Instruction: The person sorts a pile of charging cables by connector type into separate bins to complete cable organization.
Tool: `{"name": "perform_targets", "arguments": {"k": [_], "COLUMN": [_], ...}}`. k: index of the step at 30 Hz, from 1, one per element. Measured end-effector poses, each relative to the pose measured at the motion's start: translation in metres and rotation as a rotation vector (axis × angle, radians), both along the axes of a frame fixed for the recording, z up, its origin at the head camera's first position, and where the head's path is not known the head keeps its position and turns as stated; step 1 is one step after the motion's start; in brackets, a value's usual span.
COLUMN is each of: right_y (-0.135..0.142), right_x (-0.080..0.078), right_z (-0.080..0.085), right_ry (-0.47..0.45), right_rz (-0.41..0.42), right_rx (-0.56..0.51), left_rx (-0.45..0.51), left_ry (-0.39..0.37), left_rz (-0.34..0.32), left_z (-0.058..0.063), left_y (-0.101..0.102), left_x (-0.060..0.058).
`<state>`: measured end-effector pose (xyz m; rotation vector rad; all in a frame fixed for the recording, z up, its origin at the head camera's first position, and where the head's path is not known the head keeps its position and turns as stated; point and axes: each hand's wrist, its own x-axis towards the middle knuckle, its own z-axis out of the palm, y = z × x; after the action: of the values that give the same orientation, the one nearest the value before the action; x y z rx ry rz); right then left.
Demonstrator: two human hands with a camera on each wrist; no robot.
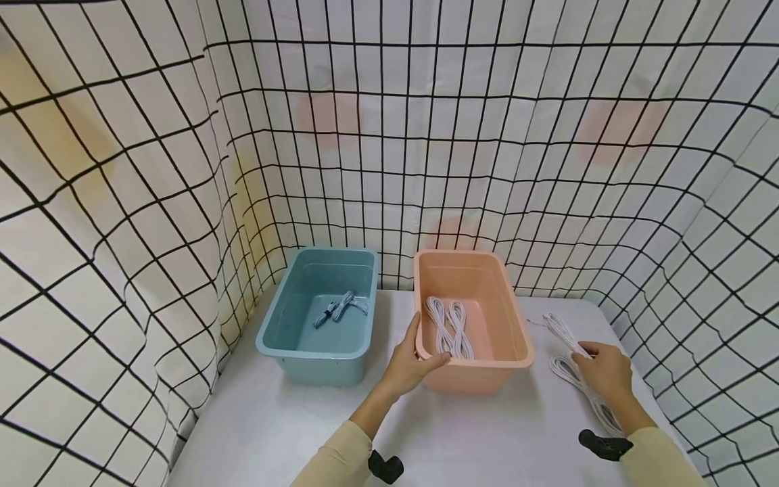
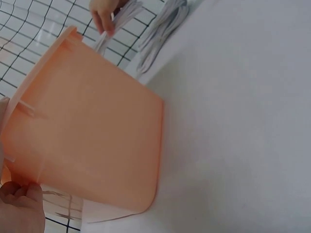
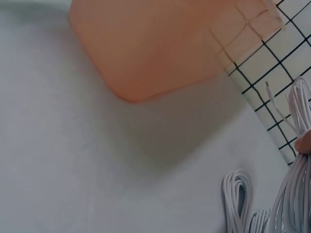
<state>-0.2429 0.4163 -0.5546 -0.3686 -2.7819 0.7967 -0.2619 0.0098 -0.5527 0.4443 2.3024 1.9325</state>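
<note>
My left hand [image 1: 406,365] grips the front left corner of an orange plastic bin [image 1: 481,379], its thumb over the rim. In the left wrist view, curled fingers of the left hand [image 2: 22,208] show beside the bin wall [image 2: 97,131]. Inside the bin lie white cable bundles [image 1: 460,331]. To the right of the bin, my right hand [image 1: 605,372] pinches a coiled white cable [image 1: 561,330], seen close in the right wrist view as looped white cable [image 3: 294,194] with a loose end. Beneath that hand, more coiled white cable [image 1: 566,373] lies on the table.
A blue-green bin [image 1: 322,368] stands to the left, holding a small bluish cable bundle [image 1: 343,306]. Black grid netting [image 1: 402,142] over white sheeting surrounds the white table [image 1: 243,433] at the back and both sides.
</note>
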Motion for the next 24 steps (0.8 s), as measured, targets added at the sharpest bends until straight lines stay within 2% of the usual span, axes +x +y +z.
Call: {"name": "perform_targets", "arguments": {"k": [4, 14, 24], "right_y": [-0.002, -0.010, -0.030], "right_x": [-0.004, -0.012, -0.030], "right_z": [0.009, 0.031, 0.062], "right_ry": [0.015, 0.071, 0.091], "right_rz": [-0.005, 0.046, 0.065], "right_rx": [0.012, 0.041, 0.024], "left_rx": [0.005, 0.002, 0.007], "left_ry": [-0.008, -0.015, 0.007], "left_rz": [-0.003, 0.001, 0.002], "left_z": [0.000, -0.004, -0.004], "left_y": [0.000, -0.002, -0.001], "left_x": [-0.001, 0.000, 0.000]}}
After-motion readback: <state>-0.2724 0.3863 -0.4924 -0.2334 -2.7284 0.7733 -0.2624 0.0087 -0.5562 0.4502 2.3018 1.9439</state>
